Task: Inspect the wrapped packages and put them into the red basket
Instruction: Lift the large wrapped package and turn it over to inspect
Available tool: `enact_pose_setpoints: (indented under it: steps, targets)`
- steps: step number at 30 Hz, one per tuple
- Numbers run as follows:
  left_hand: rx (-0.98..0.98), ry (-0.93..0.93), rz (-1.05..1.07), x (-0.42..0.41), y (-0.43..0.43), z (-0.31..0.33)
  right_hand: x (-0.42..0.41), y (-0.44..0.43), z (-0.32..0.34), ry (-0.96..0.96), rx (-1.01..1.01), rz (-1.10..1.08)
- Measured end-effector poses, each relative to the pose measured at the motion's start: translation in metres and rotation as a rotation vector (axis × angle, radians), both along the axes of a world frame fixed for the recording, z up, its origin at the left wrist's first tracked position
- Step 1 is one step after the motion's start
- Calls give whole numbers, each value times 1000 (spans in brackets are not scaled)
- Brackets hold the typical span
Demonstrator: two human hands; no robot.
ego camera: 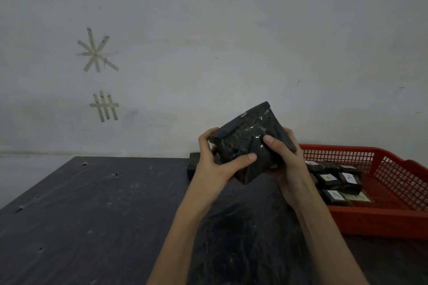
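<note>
A black package [245,132] wrapped in shiny clear film is held up in the air above the table, tilted on one corner. My left hand [213,164] grips its left side, thumb across the front. My right hand [284,157] grips its right side, thumb pressed on the front face. The red basket [393,217] stands at the right on the table and holds several black packages [333,178] with white labels marked "A".
The dark table [92,215] has a scuffed, dented top and stands against a pale wall with tape marks [97,53]. Another dark package [193,164] lies at the table's back edge, partly hidden behind my left hand.
</note>
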State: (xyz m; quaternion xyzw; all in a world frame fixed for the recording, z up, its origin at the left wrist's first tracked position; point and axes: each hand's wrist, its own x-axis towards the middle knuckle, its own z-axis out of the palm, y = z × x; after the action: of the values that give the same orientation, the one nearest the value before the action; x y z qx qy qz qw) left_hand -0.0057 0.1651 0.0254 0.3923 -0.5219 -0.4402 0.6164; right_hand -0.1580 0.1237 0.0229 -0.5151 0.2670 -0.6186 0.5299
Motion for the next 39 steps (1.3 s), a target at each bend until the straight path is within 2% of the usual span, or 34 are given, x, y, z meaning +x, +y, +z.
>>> enact_pose_setpoints:
  steps: [5,9,22,27,32,36,39]
  targets:
    - [-74,-23,171,-9,-3,-8,7,2,0,-14,-128,-199]
    - [-96,-69,220,-12,-5,-11,8,-1,-7,2,-178,-296]
    - [-181,-245,267,1,-11,-18,2,-14,-19,76,-177,-143]
    - [-196,-399,164,16,-9,-17,-9,-14,-18,-65,-11,86]
    - [-135,-500,-4,44,-8,-20,-11,-19,-16,17,270,-77]
    - [-79,-611,-93,69,-1,-24,-19,-26,-22,-19,564,-11]
    - [-40,-638,-131,88,4,-31,-19,-27,-28,84,629,63]
